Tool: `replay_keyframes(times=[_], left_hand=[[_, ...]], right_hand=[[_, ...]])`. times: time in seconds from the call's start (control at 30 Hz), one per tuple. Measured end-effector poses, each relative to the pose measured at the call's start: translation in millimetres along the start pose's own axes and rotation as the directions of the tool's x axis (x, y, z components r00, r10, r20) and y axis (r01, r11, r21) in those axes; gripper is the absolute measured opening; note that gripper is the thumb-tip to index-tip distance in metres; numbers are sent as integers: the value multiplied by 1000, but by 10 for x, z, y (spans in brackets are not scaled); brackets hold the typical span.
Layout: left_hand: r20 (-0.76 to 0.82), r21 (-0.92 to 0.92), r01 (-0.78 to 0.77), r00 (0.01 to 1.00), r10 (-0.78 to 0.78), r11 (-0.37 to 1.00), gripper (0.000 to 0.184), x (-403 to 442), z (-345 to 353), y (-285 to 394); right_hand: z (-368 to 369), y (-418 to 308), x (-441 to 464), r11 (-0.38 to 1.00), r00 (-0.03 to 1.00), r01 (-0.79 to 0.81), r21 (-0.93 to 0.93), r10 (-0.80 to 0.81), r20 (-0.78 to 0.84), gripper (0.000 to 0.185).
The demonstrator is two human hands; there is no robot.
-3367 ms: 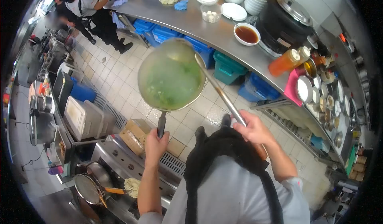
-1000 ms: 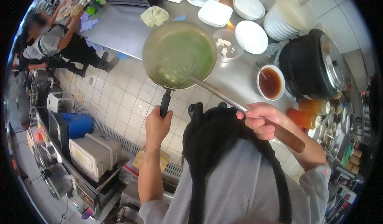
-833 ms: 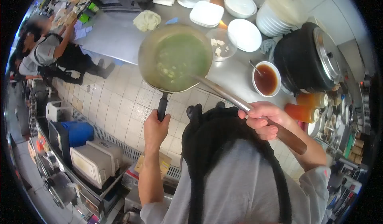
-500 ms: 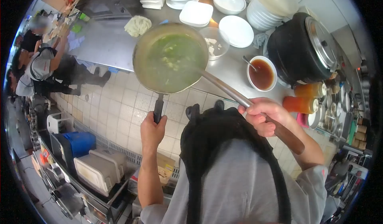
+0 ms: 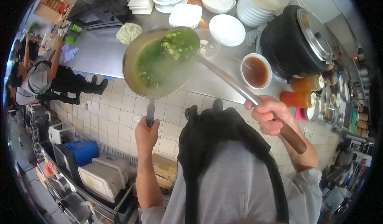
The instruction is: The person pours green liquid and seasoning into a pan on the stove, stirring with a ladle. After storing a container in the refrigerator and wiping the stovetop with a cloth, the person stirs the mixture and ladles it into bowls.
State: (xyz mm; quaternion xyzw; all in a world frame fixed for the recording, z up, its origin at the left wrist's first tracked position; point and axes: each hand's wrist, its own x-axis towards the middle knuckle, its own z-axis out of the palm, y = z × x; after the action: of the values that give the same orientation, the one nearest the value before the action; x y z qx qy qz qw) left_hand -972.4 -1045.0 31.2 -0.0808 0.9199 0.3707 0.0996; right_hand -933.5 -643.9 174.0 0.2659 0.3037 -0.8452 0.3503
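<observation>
My left hand (image 5: 147, 135) is closed round the dark handle of a round pan (image 5: 129, 70), which holds steaming green soup with small pale pieces. In my right hand (image 5: 271, 114) is the long handle of a ladle (image 5: 229, 78). The ladle's bowl, full of green soup and pale bits, is over the right part of the pan. Behind it, a clear tub (image 5: 211, 44) with white cubes is partly hidden. A white bowl (image 5: 242, 70) of red-brown sauce with a spoon stands on the steel counter (image 5: 203, 82), right of the ladle's shaft.
White plates (image 5: 227, 30), a bowl (image 5: 218, 0) and a crumpled cloth (image 5: 129, 33) lie on the counter. A black cooker (image 5: 281, 44) and orange bottles (image 5: 297, 99) stand at the right. A co-worker (image 5: 42, 80) is at the far left. Grey tubs (image 5: 101, 176) sit lower left.
The ladle's bowl has come up out of the soup, filled with green soup and pale bits. The pan and my left hand have shifted left in view, and the counter appears further left too.
</observation>
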Motion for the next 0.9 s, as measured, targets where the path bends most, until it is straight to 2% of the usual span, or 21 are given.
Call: replay_keyframes(times=[0.1,0.17,0.27,0.3,0.37,0.47,0.63,0.83,0.9], left_hand=[[19,2,32,999,-32,999,30,-3,-22,37],[25,28,46,999,-47,999,30,0,-20,2],[27,40,69,997,-70,997,31,0,-14,-87],[25,26,76,997,-76,997,31,-4,-13,-105],[21,20,85,996,-85,996,32,-26,-25,-111],[18,13,107,994,-107,994,32,-55,-80,-43],[2,59,121,993,-121,991,31,-111,-120,-86],[-50,-33,176,983,-177,984,31,-204,-95,-186],[-52,-68,142,988,-145,988,31,-225,-28,-396]], right_hand=[[-50,-28,-42,999,997,54,3,-53,-63,21],[-69,-66,-42,991,976,95,-97,-112,-187,21],[-139,-88,34,969,967,164,-187,-195,-162,26],[-147,-92,66,969,967,163,-186,-194,-163,26],[-150,-85,151,945,925,130,-299,-224,-306,27],[-235,-52,322,908,911,92,-409,-242,-334,25],[-447,63,451,806,925,42,-591,-255,-281,24],[-442,143,423,659,961,-15,-752,-197,-193,27],[-403,154,455,599,956,-58,-799,-198,-217,24]])
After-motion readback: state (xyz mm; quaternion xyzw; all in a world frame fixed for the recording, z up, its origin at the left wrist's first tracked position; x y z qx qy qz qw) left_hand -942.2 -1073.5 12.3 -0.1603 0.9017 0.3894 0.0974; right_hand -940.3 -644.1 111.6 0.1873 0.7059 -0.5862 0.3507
